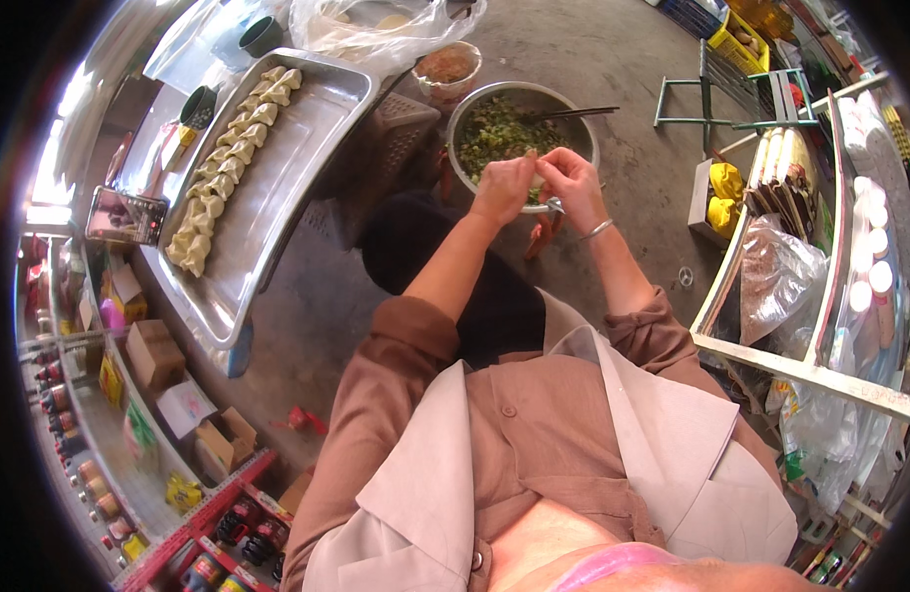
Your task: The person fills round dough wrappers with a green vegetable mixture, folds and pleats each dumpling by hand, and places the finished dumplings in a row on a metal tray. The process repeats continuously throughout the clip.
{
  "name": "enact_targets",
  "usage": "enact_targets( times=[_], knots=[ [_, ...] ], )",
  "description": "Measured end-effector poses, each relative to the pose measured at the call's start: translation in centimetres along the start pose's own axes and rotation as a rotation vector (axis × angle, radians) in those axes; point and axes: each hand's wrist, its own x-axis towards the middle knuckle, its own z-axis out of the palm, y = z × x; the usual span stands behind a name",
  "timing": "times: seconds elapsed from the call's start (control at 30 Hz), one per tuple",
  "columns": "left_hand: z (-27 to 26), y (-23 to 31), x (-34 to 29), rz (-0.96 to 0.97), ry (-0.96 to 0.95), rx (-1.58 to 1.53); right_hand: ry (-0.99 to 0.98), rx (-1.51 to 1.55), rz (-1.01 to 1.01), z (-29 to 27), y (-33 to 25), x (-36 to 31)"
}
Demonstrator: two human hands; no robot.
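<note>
Over a metal bowl [588,123] of chopped green filling [494,133], my left hand [504,189] and my right hand [573,189] meet with pinched fingers. Between them is a small pale dumpling [535,185], mostly hidden by the fingers. A shiny metal piece [554,204] shows by my right palm; its kind is unclear. Dark chopsticks [583,112] rest in the bowl and stick out past its right rim. To the left, a metal tray [277,197] holds a long row of folded dumplings [233,153] along its left side.
Behind the bowl stands a tub of brownish stuff [447,67], beside a clear plastic bag [386,35]. A phone [127,215] is propped left of the tray. Shelves of goods [90,395] line the left. A pale-framed rack [810,367] and a folding stool [711,99] stand at right.
</note>
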Motion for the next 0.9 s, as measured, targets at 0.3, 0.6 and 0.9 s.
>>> enact_targets(
  times=[0.3, 0.6, 0.9],
  knots=[
    [0.9, 0.7, 0.7, -0.067, -0.104, 0.269, 0.035, -0.103, -0.137, 0.6, 2.4, 1.4],
    [1.8, -0.2, 0.7, -0.136, -0.061, 0.140, -0.051, -0.076, -0.143, -1.1, 3.3, 2.7],
    [3.2, -3.8, 0.6, -0.728, 0.376, -1.047, -0.041, -0.302, -0.348, 5.1, -11.5, 5.0]
  ],
)
